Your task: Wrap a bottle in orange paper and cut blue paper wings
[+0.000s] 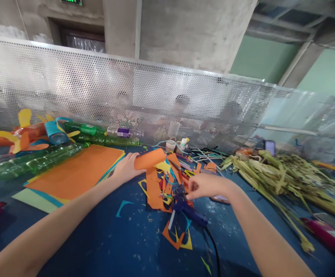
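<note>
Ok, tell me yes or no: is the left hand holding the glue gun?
No; the left hand holds an orange roll, while the glue gun lies by the right hand.

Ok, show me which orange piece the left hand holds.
The orange cylinder; it alone is in the left hand. The wide orange sheet and long orange scrap lie outside its grasp.

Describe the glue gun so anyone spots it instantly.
On the blue tabletop, find the orange and yellow paper scraps between the left hand and right hand. Among them, beside the right hand, lies the glue gun. Unlike the flat scraps, it is dark blue, with a white stick and black cord.
</note>
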`<state>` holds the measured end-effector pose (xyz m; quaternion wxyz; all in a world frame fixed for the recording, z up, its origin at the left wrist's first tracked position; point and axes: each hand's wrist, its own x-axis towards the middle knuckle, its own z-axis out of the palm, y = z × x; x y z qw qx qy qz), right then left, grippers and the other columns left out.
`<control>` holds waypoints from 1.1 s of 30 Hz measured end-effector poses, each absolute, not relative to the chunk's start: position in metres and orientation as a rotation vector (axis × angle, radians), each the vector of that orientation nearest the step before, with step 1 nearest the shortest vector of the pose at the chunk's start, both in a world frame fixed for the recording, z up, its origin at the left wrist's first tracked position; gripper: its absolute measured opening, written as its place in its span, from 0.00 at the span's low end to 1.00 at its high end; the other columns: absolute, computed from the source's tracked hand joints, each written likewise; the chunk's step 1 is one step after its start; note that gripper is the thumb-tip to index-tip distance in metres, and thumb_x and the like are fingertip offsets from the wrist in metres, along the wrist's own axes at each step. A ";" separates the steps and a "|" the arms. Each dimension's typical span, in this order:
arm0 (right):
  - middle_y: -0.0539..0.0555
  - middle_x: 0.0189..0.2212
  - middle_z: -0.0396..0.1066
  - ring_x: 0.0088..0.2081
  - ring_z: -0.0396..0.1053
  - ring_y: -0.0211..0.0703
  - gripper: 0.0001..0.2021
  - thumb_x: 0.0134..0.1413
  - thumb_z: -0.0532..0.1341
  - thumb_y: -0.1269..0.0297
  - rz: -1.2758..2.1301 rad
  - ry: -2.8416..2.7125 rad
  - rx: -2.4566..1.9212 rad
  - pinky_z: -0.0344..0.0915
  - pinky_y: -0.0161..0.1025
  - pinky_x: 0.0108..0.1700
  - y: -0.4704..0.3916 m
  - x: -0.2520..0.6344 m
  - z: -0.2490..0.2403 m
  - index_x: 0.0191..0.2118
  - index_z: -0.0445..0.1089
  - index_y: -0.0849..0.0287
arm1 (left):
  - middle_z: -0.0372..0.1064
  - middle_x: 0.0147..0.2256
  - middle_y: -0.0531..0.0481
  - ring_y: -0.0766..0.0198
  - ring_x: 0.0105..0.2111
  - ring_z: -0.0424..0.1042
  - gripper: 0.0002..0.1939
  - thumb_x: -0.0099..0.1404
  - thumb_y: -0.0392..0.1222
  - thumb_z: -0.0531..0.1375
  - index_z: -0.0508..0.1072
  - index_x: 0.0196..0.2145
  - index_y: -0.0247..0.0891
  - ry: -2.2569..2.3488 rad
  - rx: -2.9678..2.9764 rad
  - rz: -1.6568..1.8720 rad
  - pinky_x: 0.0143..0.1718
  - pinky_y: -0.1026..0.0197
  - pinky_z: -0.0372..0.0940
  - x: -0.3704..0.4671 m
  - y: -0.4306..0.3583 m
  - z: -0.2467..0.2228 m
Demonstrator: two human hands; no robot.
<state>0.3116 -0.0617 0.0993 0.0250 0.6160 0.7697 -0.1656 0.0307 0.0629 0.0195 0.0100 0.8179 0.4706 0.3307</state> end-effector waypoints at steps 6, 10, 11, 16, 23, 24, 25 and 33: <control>0.57 0.31 0.72 0.32 0.70 0.52 0.24 0.36 0.64 0.46 -0.399 2.196 1.772 0.59 0.39 0.28 -0.088 0.291 0.084 0.35 0.70 0.61 | 0.64 0.47 0.43 0.50 0.45 0.67 0.33 0.52 0.60 0.59 0.62 0.51 0.38 1.505 2.600 0.963 0.45 0.52 0.63 0.033 0.055 0.018; 0.58 0.36 0.71 0.36 0.70 0.50 0.17 0.46 0.61 0.57 -0.406 2.343 1.842 0.63 0.39 0.34 -0.104 0.294 0.072 0.41 0.67 0.60 | 0.63 0.46 0.42 0.51 0.44 0.67 0.35 0.52 0.60 0.60 0.61 0.52 0.37 1.480 2.649 0.960 0.45 0.52 0.63 0.032 0.053 0.018; 0.57 0.37 0.71 0.37 0.70 0.49 0.16 0.48 0.59 0.58 -0.470 2.380 1.867 0.63 0.39 0.36 -0.107 0.298 0.074 0.43 0.66 0.58 | 0.63 0.46 0.42 0.51 0.44 0.68 0.35 0.52 0.60 0.60 0.61 0.52 0.37 1.485 2.652 0.958 0.45 0.52 0.64 0.031 0.053 0.017; 0.56 0.38 0.72 0.40 0.69 0.49 0.15 0.53 0.52 0.54 -0.635 2.639 2.267 0.64 0.42 0.41 -0.109 0.310 0.089 0.41 0.67 0.57 | 0.63 0.48 0.43 0.51 0.43 0.69 0.35 0.52 0.58 0.60 0.60 0.54 0.40 1.421 2.655 0.994 0.44 0.51 0.65 0.023 0.053 0.009; 0.49 0.20 0.61 0.25 0.62 0.40 0.17 0.56 0.50 0.52 -1.301 2.789 2.560 0.63 0.37 0.32 -0.098 0.257 0.047 0.26 0.64 0.58 | 0.64 0.48 0.46 0.53 0.48 0.66 0.32 0.51 0.53 0.64 0.59 0.50 0.41 1.177 2.584 1.284 0.50 0.52 0.62 0.025 0.032 0.002; 0.48 0.19 0.60 0.23 0.61 0.39 0.17 0.56 0.51 0.50 -1.313 2.842 2.566 0.62 0.37 0.30 -0.100 0.251 0.040 0.30 0.65 0.59 | 0.64 0.48 0.45 0.54 0.49 0.65 0.32 0.51 0.52 0.64 0.59 0.50 0.41 1.121 2.606 1.282 0.50 0.52 0.62 0.027 0.027 0.001; 0.47 0.19 0.59 0.23 0.60 0.38 0.17 0.57 0.50 0.50 -1.295 2.894 2.555 0.62 0.37 0.30 -0.102 0.247 0.034 0.32 0.65 0.59 | 0.63 0.49 0.45 0.54 0.50 0.64 0.32 0.52 0.52 0.64 0.58 0.51 0.41 1.067 2.636 1.266 0.51 0.51 0.61 0.029 0.023 0.000; 0.53 0.22 0.69 0.29 0.69 0.47 0.18 0.56 0.52 0.50 -0.585 2.925 2.666 0.67 0.43 0.38 -0.118 0.242 0.018 0.30 0.69 0.58 | 0.66 0.49 0.42 0.52 0.49 0.65 0.32 0.54 0.53 0.63 0.59 0.52 0.38 1.036 2.826 1.211 0.50 0.50 0.63 0.032 0.018 -0.005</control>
